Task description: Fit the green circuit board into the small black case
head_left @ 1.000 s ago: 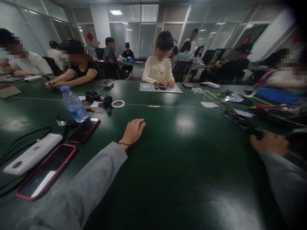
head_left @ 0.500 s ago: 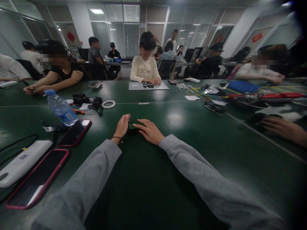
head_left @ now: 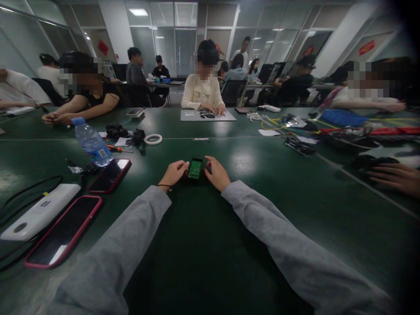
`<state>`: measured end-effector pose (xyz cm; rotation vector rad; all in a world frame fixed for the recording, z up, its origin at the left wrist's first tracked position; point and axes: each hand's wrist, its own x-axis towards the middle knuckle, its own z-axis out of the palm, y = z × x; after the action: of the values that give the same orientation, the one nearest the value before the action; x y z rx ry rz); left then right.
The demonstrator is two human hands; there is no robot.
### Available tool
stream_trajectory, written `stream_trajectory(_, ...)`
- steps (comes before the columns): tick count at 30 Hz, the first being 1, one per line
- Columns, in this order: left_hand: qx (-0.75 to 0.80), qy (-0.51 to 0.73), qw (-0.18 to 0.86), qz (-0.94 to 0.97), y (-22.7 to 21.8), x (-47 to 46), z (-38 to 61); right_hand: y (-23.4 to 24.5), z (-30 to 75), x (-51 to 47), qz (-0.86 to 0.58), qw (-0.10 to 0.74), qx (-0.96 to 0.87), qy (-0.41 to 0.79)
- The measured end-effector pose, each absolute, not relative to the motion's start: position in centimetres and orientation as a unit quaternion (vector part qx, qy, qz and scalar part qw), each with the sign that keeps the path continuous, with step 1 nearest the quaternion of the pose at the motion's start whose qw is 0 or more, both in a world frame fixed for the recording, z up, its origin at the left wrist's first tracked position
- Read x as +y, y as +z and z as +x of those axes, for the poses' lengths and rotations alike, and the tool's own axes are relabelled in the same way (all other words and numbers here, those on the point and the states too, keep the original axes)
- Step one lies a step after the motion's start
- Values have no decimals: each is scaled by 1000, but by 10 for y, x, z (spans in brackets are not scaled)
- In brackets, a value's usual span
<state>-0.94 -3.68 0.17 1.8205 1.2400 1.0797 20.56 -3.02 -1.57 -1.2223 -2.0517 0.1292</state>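
Between my hands is a small flat green board (head_left: 195,169) with a black band at its far end. It looks like a circuit board, but the fine detail is too small to tell. My left hand (head_left: 173,173) has closed its thumb and fingers on the board's left edge. To the right, my right hand (head_left: 217,174) holds its thumb and index finger apart, a small gap away from the board. Below both hands lies the dark green tabletop (head_left: 197,227).
On the left are two red-cased phones (head_left: 64,232), a white power bank (head_left: 41,212) with a black cable, and a water bottle (head_left: 93,142). Farther off lie a tape roll (head_left: 153,139) and an orange screwdriver (head_left: 120,149). A co-worker's hand (head_left: 395,177) rests at the right.
The board has turned from lying crosswise to pointing away from me, green face in view. My right hand has come off it, and my left hand now pinches its edge. The view shifted slightly.
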Motion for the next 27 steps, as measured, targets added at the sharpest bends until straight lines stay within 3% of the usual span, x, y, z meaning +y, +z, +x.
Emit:
stream_trajectory(5, 425, 370, 400, 723, 9, -50, 3, -11, 208, -30, -477, 397, -760, 193)
stream_trajectory(11, 430, 379, 362, 735, 12, -57, 9, -1, 208, -34, -429, 435, -726, 316)
stream_trajectory(17, 524, 504, 149, 670, 14, -49, -1, 1, 201, -46, -417, 368, -798, 232)
stream_trajectory(27, 497, 540, 337, 590, 0, -29, -6, -7, 206, -37, -386, 387, -829, 116)
